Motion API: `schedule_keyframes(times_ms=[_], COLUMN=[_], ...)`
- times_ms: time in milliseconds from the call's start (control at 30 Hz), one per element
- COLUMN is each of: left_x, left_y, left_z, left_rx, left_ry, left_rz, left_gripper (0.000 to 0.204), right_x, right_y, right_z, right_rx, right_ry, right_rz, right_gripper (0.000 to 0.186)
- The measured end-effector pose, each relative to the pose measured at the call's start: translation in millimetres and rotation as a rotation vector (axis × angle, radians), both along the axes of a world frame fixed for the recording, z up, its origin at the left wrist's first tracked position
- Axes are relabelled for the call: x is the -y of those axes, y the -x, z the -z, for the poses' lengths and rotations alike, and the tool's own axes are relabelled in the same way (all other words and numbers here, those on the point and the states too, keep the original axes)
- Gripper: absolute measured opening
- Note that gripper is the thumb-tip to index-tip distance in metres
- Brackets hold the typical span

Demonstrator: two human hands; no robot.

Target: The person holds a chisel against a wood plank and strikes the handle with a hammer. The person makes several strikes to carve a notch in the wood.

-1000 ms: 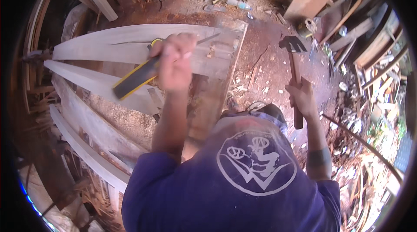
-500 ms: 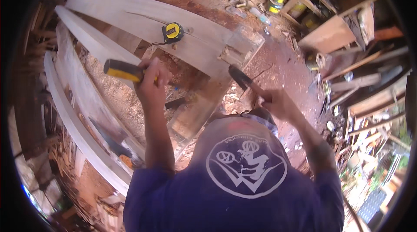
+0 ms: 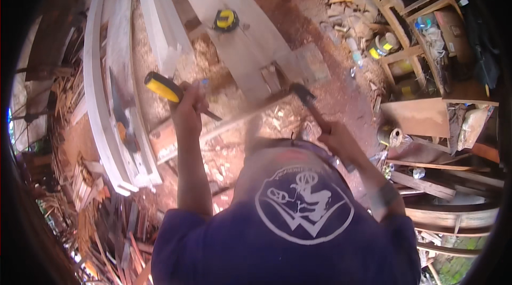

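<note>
My left hand (image 3: 188, 108) is closed around a chisel (image 3: 164, 87) with a yellow and black handle. Its dark blade sticks out below the fist, pointing right. In my right hand (image 3: 337, 138) is a hammer (image 3: 303, 94), gripped by its brown handle, the dark head close to the end of a wide curved board (image 3: 234, 2). A squarish notch (image 3: 271, 78) is cut into that board near its joint with a crosspiece. Higher on the same board sits a yellow and black tape measure (image 3: 226, 20).
Long curved timbers (image 3: 98, 82) stand on the left, with a handsaw (image 3: 124, 125) lying among them. Wood shavings (image 3: 282, 117) cover the ground below the boards. Scrap wood, paint cans (image 3: 383, 46) and a plywood sheet (image 3: 418, 117) crowd the right side.
The view has turned, so the boards and timbers now lie more upright in it. The chisel's handle has tilted and its blade now shows. Both hands keep their tools.
</note>
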State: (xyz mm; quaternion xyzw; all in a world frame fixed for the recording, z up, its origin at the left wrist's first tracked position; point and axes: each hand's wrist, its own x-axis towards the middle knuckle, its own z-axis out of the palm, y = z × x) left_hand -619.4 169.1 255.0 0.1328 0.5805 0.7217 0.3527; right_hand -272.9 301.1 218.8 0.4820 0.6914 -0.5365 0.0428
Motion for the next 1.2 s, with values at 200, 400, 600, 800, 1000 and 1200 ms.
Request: schedule_keyframes(times_ms=[200,400,600,800,1000,1200], left_x=[27,39,53,31,45,40], left_y=[-50,-55,-31,-9,15,17], left_z=[12,6,21,14,18,31], left_rx=[0.047,-0.201,-0.116,-0.200,-0.274,-0.134], left_ry=[0.078,0.315,0.327,0.385,0.431,0.387], left_rz=[-0.152,-0.090,-0.137,0.046,0.030,0.051], left_gripper=[0.023,0.024,0.024,0.026,0.026,0.026], right_x=[-30,-16,-15,6,25,11], right_y=[8,16,-5,47,30,57], right_z=[-100,41,-52,-37,2,-90], right_rx=[-0.326,-0.046,-0.029,-0.754,0.026,-0.443], right_ry=[-0.152,0.053,0.116,-0.188,0.131,-0.002], right_rz=[-0.055,-0.148,-0.022,0.165,0.032,0.233], right_gripper=[0.025,0.020,0.020,0.012,0.012,0.005])
